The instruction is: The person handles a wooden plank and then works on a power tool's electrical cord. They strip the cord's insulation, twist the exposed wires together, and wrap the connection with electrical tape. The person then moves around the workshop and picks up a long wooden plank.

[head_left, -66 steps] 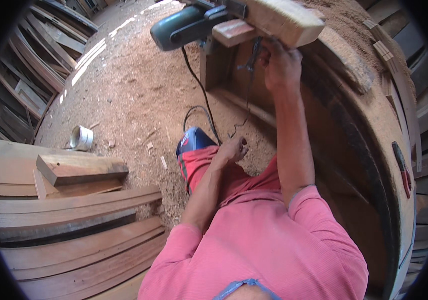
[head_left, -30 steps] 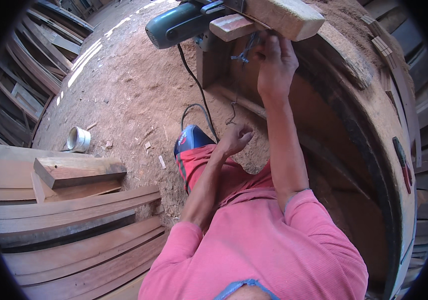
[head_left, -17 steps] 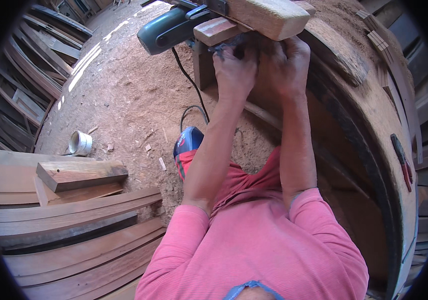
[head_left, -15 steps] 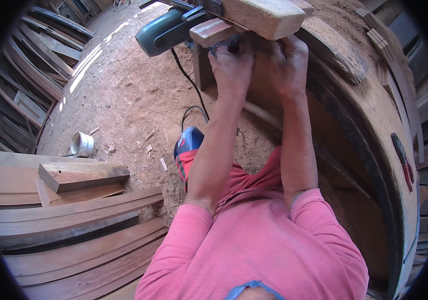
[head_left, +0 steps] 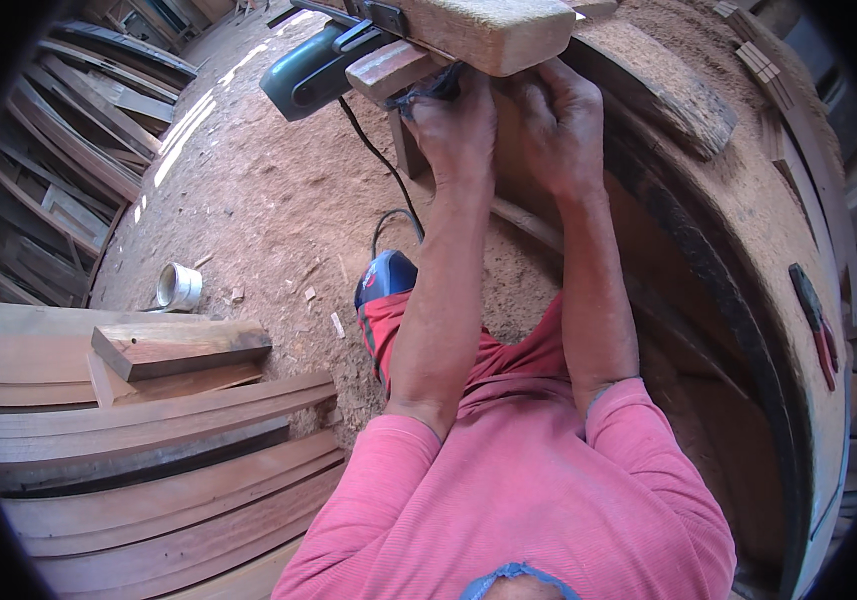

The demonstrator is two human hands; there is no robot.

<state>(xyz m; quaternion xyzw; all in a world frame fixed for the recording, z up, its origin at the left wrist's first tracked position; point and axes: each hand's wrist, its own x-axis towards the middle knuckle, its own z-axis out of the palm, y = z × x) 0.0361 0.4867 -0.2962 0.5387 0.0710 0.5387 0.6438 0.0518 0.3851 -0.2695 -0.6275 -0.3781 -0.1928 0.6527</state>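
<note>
At the top centre, both hands are raised under a thick, rounded wooden block [head_left: 493,32] at the bench edge. My left hand [head_left: 453,135] is closed, with a dark crumpled piece [head_left: 430,88] at its thumb and fingers, just below a smaller wooden block [head_left: 393,70]. My right hand [head_left: 563,125] is closed beside it, thumb against curled fingers; the thick block hides its fingertips and whatever they hold. Left of the blocks hangs a dark green power tool housing [head_left: 303,72] with a black cord running down.
The sawdust-covered bench [head_left: 748,215] curves along the right, bearing a rough board [head_left: 658,85] and red-handled pliers [head_left: 814,325]. Stacked planks [head_left: 163,430] lie at lower left, near a white pot [head_left: 179,287]. The cord [head_left: 378,150] drops toward my shoe [head_left: 385,277].
The view has swung a little: the blocks and tool sit farther left and higher, the floor items farther right. Both hands remain closed under the block.
</note>
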